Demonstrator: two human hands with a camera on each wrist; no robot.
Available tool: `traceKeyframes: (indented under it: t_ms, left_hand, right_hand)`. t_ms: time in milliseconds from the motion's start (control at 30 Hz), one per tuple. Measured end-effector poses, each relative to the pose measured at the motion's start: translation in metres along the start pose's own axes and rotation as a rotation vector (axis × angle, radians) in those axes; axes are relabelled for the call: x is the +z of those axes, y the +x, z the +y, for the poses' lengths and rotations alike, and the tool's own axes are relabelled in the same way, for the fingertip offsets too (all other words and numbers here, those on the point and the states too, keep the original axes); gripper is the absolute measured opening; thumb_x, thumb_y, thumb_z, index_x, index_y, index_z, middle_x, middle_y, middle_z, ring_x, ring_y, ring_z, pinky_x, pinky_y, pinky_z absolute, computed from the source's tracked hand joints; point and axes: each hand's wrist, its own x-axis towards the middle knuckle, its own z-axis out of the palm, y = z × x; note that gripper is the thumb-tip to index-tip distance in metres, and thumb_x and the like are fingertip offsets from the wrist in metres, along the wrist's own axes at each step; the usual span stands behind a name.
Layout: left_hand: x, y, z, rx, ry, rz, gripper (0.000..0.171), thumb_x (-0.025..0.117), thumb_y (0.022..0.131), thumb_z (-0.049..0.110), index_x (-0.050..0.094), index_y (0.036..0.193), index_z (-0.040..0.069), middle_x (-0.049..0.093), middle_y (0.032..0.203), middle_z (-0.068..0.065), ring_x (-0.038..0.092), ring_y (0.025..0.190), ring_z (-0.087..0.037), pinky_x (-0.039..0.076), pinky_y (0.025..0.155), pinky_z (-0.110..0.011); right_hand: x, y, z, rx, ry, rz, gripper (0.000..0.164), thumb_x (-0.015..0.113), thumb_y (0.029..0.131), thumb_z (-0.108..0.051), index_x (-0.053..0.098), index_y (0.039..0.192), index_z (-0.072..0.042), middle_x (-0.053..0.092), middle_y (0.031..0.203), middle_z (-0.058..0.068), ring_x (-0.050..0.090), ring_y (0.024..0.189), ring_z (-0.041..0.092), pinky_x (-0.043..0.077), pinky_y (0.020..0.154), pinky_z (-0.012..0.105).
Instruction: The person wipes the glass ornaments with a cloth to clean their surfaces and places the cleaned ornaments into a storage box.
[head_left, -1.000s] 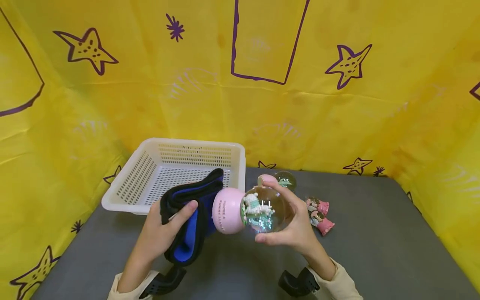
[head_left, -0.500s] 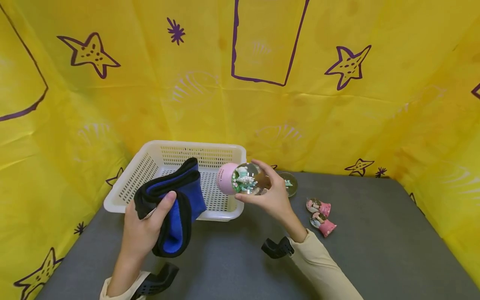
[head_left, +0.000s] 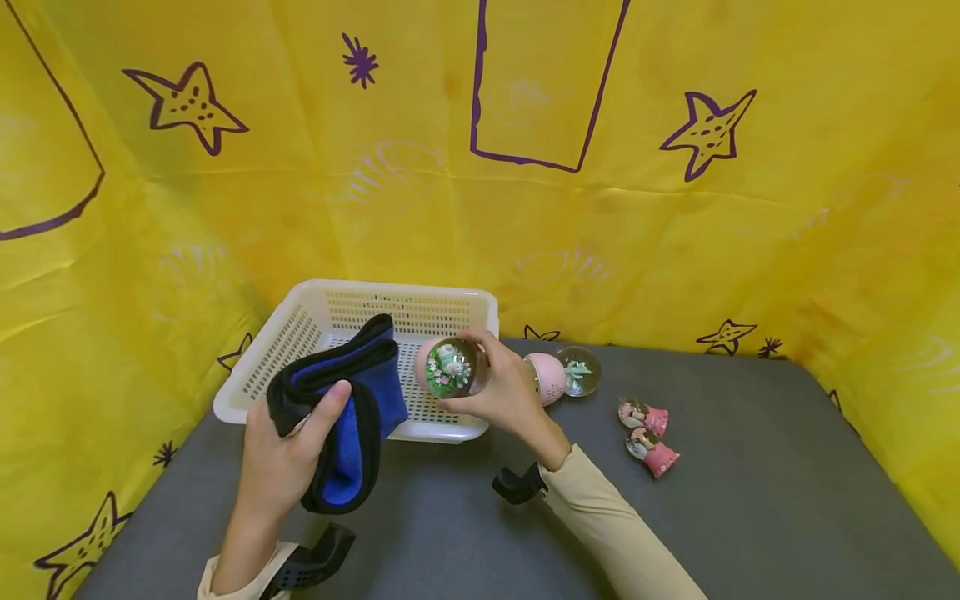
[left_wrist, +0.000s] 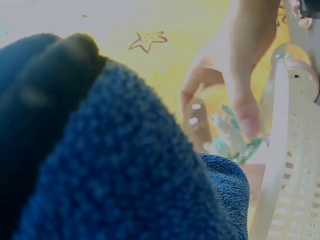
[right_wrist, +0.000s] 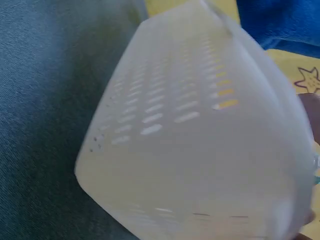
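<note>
My left hand (head_left: 288,454) grips a folded blue cloth with black edging (head_left: 345,417), thumb pressed on top, in front of the basket. In the left wrist view the cloth (left_wrist: 125,160) fills much of the picture. My right hand (head_left: 506,387) holds a snow globe (head_left: 452,368) by its clear dome, tilted over the right part of the white plastic basket (head_left: 352,293). The globe has a pink base and a small white figure with green and flowers inside. In the left wrist view my right hand's fingers curl round the dome of the globe (left_wrist: 227,135).
Another snow globe with a pink base (head_left: 547,379) lies on its side right of the basket. Two small pink figured pieces (head_left: 651,450) lie together farther right on the grey table (head_left: 765,467). A yellow cloth with starfish drawings (head_left: 637,208) encloses the back and sides.
My right hand has carried the snow globe left, away from me, and over the basket. My left hand has drawn the cloth to the left, away from the globe.
</note>
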Motion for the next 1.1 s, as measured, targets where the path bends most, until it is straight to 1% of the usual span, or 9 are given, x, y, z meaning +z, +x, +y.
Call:
traceKeyframes:
  t_ms: [67,200,367,433,600,733,833,967,1100]
  left_hand:
    - [0.001,0.000,0.001,-0.012,0.001,-0.001,0.018,0.067,0.087,-0.005,0.070,0.104,0.001,0.072,0.090,0.006,0.067,0.077,-0.008,0.053,0.074,-0.014]
    - [0.002,-0.001,0.000,-0.019,0.010,0.001,0.016,0.068,0.087,-0.004,0.071,0.101,0.001,0.072,0.088,0.008,0.067,0.077,-0.007,0.052,0.074,-0.014]
    - [0.005,-0.002,-0.001,-0.035,-0.020,-0.015,0.014,0.068,0.087,-0.004,0.071,0.100,0.000,0.073,0.087,0.005,0.068,0.077,-0.009,0.053,0.073,-0.015]
    - [0.006,-0.002,-0.001,-0.039,-0.038,-0.017,0.014,0.068,0.087,-0.004,0.071,0.100,0.000,0.073,0.086,0.003,0.068,0.076,-0.009,0.054,0.072,-0.015]
    - [0.008,-0.002,-0.002,-0.021,-0.026,-0.017,0.017,0.068,0.086,-0.005,0.070,0.102,0.000,0.073,0.089,0.005,0.068,0.077,-0.008,0.054,0.074,-0.015]
    - [0.008,-0.002,-0.002,0.001,-0.021,-0.021,0.019,0.068,0.086,-0.006,0.070,0.104,-0.001,0.073,0.091,0.005,0.068,0.079,-0.008,0.053,0.075,-0.014]
    - [0.008,-0.001,-0.003,0.002,-0.024,-0.026,0.018,0.068,0.086,-0.006,0.070,0.103,-0.001,0.073,0.091,0.005,0.068,0.079,-0.008,0.053,0.074,-0.015]
    - [0.008,-0.002,-0.003,0.011,0.006,-0.047,0.019,0.068,0.086,-0.005,0.071,0.105,0.000,0.073,0.092,0.008,0.068,0.080,-0.007,0.053,0.075,-0.014]
    - [0.009,-0.002,-0.003,0.004,0.008,-0.046,0.019,0.067,0.086,-0.005,0.071,0.104,-0.001,0.072,0.091,0.007,0.068,0.079,-0.007,0.054,0.074,-0.015]
  right_hand:
    - [0.003,0.000,0.000,-0.020,-0.009,-0.021,0.087,0.098,0.054,-0.029,0.057,0.130,-0.016,0.068,0.122,0.004,0.067,0.105,0.022,0.055,0.087,0.040]
    - [0.009,0.001,0.000,-0.037,-0.032,-0.091,0.084,0.097,0.056,-0.031,0.058,0.130,-0.018,0.065,0.128,0.000,0.064,0.111,0.019,0.053,0.094,0.036]
    - [0.011,0.001,0.000,0.030,-0.060,-0.162,0.082,0.096,0.058,-0.036,0.059,0.130,-0.023,0.056,0.127,0.000,0.060,0.106,0.022,0.051,0.087,0.038]
    - [0.010,0.003,0.000,0.039,-0.081,-0.187,0.083,0.096,0.058,-0.037,0.060,0.131,-0.025,0.054,0.124,0.001,0.059,0.103,0.022,0.050,0.084,0.039]
    - [0.013,0.008,0.001,-0.011,-0.157,-0.248,0.081,0.095,0.061,-0.036,0.062,0.133,-0.021,0.058,0.122,0.000,0.059,0.105,0.020,0.051,0.086,0.039]
    - [0.014,0.010,0.001,-0.027,-0.185,-0.273,0.080,0.094,0.061,-0.037,0.063,0.133,-0.020,0.061,0.123,-0.001,0.058,0.111,0.019,0.050,0.091,0.039]
    - [0.014,0.012,0.001,-0.016,-0.153,-0.288,0.079,0.094,0.062,-0.035,0.062,0.132,-0.019,0.064,0.124,-0.002,0.059,0.114,0.018,0.049,0.095,0.039]
    - [0.014,0.016,0.002,0.004,-0.124,-0.306,0.076,0.092,0.065,-0.030,0.059,0.132,-0.017,0.067,0.126,-0.001,0.060,0.116,0.017,0.047,0.100,0.040]
    - [0.015,0.017,0.001,0.049,-0.172,-0.354,0.079,0.088,0.073,-0.031,0.051,0.142,-0.016,0.055,0.138,0.010,0.055,0.124,0.025,0.039,0.109,0.047]
